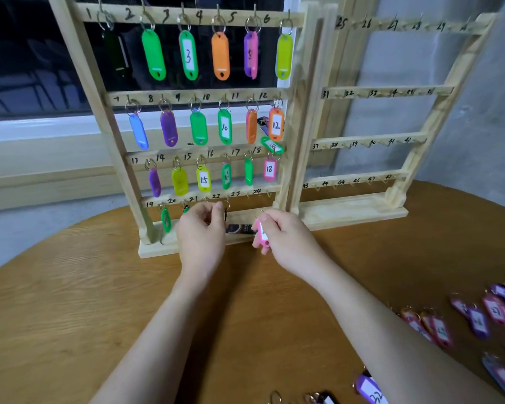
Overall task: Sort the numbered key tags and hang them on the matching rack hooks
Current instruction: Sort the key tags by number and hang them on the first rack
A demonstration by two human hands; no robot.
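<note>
Nearest, loose key tags (438,328) are spread on the wooden table (70,316) at the right edge, blurred, with a purple tag (369,387) reading 32 cut by the bottom edge. Further in, a pink tag (261,234) is pinched by its ring end in the curled fingers of the right hand (286,237), just in front of the rack base; its number is covered by the fingers and cannot be read. Beside it, the left hand (200,228) is raised to the bottom rail of the left rack (292,112), fingertips pinched together at a split ring (225,205) by the hooks marked 21 and 22. Which tag hangs from that ring is hidden behind the hand.

The ring is best held flat and square to the hook, slid fully past the tip, and let go only once its weight is seen to be borne. The pink tag's number should be checked against the rail figure before it is offered up, probably to 23 or 24, which look unfilled.

Beyond, rows 1 to 18 appear filled, though many tags show blank backs, so their matches cannot be confirmed. A green tag (271,145) lies askew by 18. Farthest, the right rack (391,91), numbered from 25 to 48, carries bare hooks; some figures are too faint to read.
</note>
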